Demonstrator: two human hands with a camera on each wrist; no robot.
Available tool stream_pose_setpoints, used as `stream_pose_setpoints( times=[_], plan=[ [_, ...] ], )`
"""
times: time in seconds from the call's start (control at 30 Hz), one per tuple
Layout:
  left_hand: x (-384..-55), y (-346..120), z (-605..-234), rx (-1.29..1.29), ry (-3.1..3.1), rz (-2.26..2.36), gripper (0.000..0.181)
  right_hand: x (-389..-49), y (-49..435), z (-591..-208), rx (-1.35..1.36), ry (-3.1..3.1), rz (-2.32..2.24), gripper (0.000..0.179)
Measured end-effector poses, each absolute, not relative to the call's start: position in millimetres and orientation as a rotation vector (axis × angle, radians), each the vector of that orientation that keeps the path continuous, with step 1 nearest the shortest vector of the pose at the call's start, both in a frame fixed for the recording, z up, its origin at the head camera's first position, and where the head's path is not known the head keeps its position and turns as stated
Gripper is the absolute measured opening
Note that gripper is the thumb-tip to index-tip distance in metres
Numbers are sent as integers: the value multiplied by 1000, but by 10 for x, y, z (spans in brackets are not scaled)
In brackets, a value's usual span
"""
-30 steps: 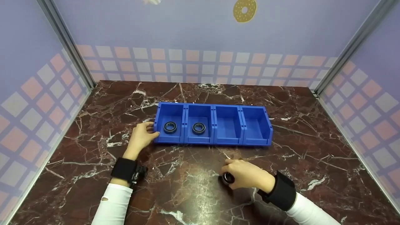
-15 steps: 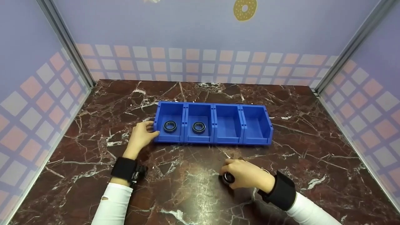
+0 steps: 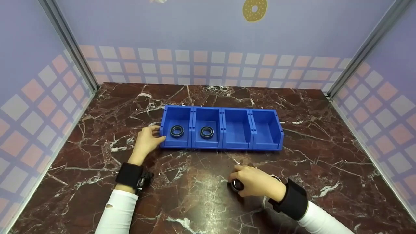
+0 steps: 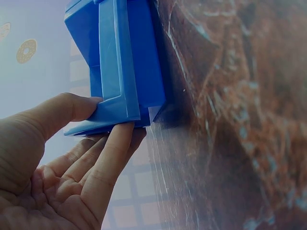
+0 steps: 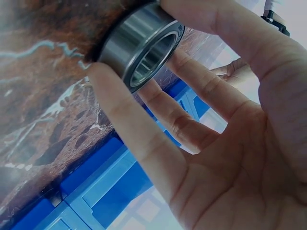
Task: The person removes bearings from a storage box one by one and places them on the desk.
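A row of joined blue storage bins (image 3: 237, 146) stands on the table. My left hand (image 3: 148, 141) grips its left end wall, with the thumb at the front rim and the fingers on the outside, as the left wrist view shows. One ball bearing (image 3: 177, 131) lies flat in the leftmost bin, and another bearing (image 3: 206, 132) lies in the bin beside it. In front of the row, my right hand (image 3: 256, 182) holds a steel bearing (image 5: 139, 45) between thumb and fingers. That bearing stands on its edge, at or just above the tabletop; contact is unclear.
The table (image 3: 201, 198) has a dark red marbled surface. Patterned panels (image 3: 214, 65) enclose it at the back and both sides. A pale curved edge (image 3: 276, 177) shows behind my right wrist; what it belongs to is mostly hidden.
Both hands keep their places and grips. The head view has shifted very slightly, and the pale curved edge by the right wrist shows more than a second ago.
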State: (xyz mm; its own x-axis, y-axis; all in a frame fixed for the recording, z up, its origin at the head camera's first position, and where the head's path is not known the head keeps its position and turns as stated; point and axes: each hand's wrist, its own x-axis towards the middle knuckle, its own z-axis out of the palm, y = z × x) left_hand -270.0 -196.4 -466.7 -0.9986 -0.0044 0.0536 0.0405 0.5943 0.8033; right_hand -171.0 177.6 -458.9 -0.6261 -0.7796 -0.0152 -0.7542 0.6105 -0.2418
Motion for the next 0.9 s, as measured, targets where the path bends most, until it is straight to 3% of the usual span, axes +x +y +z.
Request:
stream_pose_setpoints(
  times=[0.9],
  plan=[
    [-2694,-1965,-4654,-14,-2765,-1407,48,-1663,1775,-4631,-1234,2763,-324,38]
  ],
)
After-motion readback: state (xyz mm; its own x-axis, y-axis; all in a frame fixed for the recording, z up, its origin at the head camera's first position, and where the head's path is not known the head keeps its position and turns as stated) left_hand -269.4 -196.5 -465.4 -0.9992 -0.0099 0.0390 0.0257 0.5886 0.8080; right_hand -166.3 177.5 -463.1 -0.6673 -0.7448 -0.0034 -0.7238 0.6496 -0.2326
